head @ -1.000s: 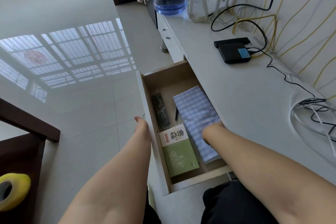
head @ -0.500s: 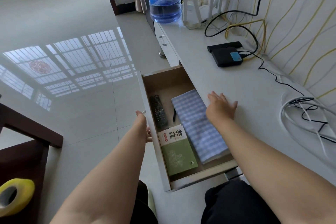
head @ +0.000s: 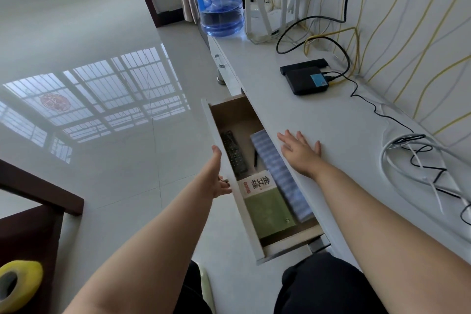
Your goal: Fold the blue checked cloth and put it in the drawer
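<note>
Head camera view, looking down at a white bench [head: 331, 135] along a striped wall, with 1 drawer [head: 229, 186] partly open beneath its front edge. Inside lies the folded blue checked cloth [head: 280, 176], flat along the drawer's right side and partly hidden under the bench top. Beside it are a green book [head: 267, 209], a black remote [head: 233, 153] and a dark pen [head: 255, 158].

Left hand [head: 216, 178] grips the drawer front, thumb up against the panel, fingers curled round the handle. Right hand [head: 300, 150] rests flat and spread on the bench top, holding nothing, just above the cloth.

Judging by this, only closing the drawer is left. A hard push could bunch the cloth or catch its upper layer on the bench's underside, and the left fingers could be pinched if they stay at the handle. Loose cables [head: 418, 160] lie well apart to the right.
</note>
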